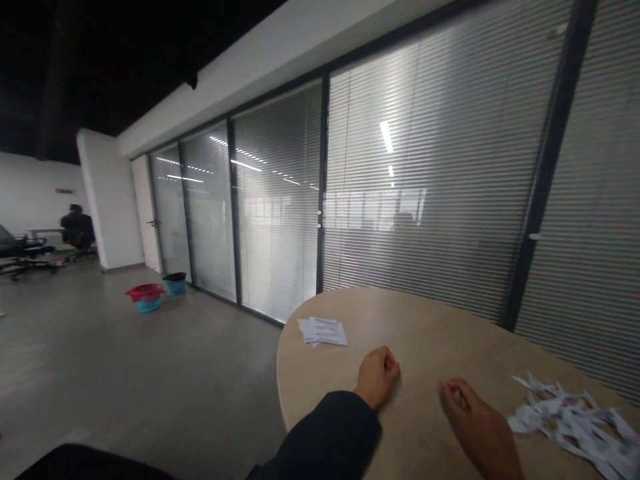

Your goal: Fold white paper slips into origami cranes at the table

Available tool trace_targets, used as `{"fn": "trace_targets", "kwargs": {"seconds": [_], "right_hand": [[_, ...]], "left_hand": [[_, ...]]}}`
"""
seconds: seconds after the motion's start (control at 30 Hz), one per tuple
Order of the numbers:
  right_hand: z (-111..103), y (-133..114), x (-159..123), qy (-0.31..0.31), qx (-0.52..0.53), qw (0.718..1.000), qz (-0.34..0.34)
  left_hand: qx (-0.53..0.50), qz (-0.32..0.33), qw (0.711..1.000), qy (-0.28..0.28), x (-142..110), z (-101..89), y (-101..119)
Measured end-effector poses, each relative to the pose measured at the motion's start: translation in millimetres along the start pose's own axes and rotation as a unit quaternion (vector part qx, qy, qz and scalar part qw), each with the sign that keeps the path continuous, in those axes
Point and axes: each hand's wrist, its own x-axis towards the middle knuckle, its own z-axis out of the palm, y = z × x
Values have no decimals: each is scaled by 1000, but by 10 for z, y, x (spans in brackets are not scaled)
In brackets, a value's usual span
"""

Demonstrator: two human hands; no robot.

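My left hand [379,377], in a dark sleeve, is curled into a loose fist over the round wooden table [400,313]. Nothing shows in its fingers. Just beyond it and to the left lies a small stack of printed white paper sheets [327,331], apart from the hand. My right hand [477,423] is also curled, thumb against the fingers, with no object visible in it. To its right a loose heap of torn white paper strips [575,420] spreads over the tabletop. A gap of bare tabletop separates my two hands.
Glass partitions with blinds [425,200] run along the table's far side. On the grey floor at left stand a blue bin with a red bag [146,297] and a blue bin with a black bag [175,284]. Farther back are office chairs [25,250] and a seated person [77,223].
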Motion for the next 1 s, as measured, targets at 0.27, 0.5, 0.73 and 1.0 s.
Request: {"fn": "trace_targets", "kwargs": {"seconds": [0.27,0.5,0.73,1.0], "right_hand": [[-25,80,-8,-21,-85,992,-94],[-37,2,18,2,-1,999,-34],[-67,-6,3,7,15,998,-58],[-85,-39,-18,-13,17,999,-26]], "left_hand": [[-20,-15,1000,-2,-17,-4,-2],[-26,-19,999,-7,-40,-31,22],[-14,-20,1000,0,-57,-59,55],[-5,-9,1000,4,-67,-60,89]]}}
